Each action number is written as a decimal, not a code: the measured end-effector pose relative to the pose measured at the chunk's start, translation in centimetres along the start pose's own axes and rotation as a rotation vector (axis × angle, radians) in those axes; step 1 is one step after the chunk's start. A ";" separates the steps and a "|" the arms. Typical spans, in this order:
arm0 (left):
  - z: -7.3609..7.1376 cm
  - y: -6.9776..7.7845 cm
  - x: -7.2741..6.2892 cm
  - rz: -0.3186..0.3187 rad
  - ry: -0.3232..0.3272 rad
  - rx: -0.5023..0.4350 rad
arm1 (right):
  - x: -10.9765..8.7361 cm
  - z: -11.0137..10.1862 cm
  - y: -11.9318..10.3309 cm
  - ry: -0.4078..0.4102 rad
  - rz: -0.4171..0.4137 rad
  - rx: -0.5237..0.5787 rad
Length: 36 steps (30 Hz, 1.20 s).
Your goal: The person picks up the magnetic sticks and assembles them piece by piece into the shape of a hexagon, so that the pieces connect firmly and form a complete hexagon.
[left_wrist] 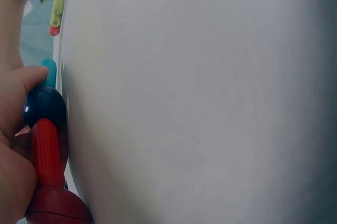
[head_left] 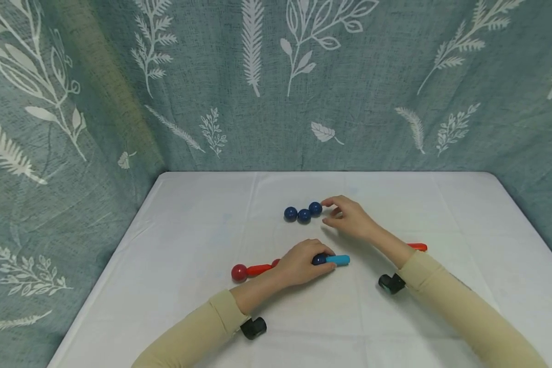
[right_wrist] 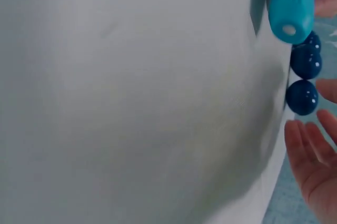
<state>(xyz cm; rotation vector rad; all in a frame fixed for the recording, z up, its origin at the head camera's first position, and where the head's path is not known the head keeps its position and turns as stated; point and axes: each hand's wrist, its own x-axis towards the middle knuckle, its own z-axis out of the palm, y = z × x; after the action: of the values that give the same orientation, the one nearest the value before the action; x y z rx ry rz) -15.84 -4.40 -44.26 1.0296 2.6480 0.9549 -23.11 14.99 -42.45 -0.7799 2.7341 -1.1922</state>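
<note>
Balls [head_left: 304,216], three dark blue ones, sit in a slightly crooked row toward the far side of the white table [head_left: 188,214], and on my head feed I've got the right hand [head_left: 351,220] just beside the rightmost one. Thumb and fingers there are spread with a gap between them; honestly can't tell whether a fingertip touches that ball. Left hand [head_left: 299,263] is closer to me, thumb and fingers curled round a chain of parts near its dark blue joint ball [head_left: 319,259], with a light blue stick [head_left: 338,260] poking out to the right. Out the other side I see a red stick [head_left: 259,270] running between a red end ball [head_left: 239,273] and a second red ball [head_left: 276,262], that one mostly hidden by the hand. My left wrist cam shows another red stick, the inner one [left_wrist: 47,153], going into the dark blue joint. One loose red piece [head_left: 418,247] peeks out past the right forearm, and that same wrist cam catches something yellow [left_wrist: 57,12] too.
</note>
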 end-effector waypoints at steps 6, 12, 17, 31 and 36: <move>0.3 0.0 0.0 -0.021 -0.026 -0.006 | 1.9 0.8 0.7 -0.001 0.032 -0.038; 0.3 0.1 0.0 -0.018 -0.018 0.003 | 2.7 1.3 1.1 -0.005 0.041 -0.055; 0.3 0.1 -0.1 -0.010 -0.012 0.013 | 2.3 1.1 1.0 -0.007 0.092 -0.049; -0.6 -0.3 -0.9 -0.042 0.001 0.000 | -4.5 -0.9 1.3 -0.077 0.053 0.019; -0.8 -0.5 -1.2 -0.047 0.020 -0.010 | -7.0 -1.2 1.5 -0.097 0.021 0.013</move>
<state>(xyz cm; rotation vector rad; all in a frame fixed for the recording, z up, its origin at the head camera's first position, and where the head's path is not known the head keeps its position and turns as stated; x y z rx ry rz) -15.45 -5.85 -44.06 0.9556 2.6681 0.9733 -17.96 19.93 -43.68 -0.7840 2.6472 -1.1358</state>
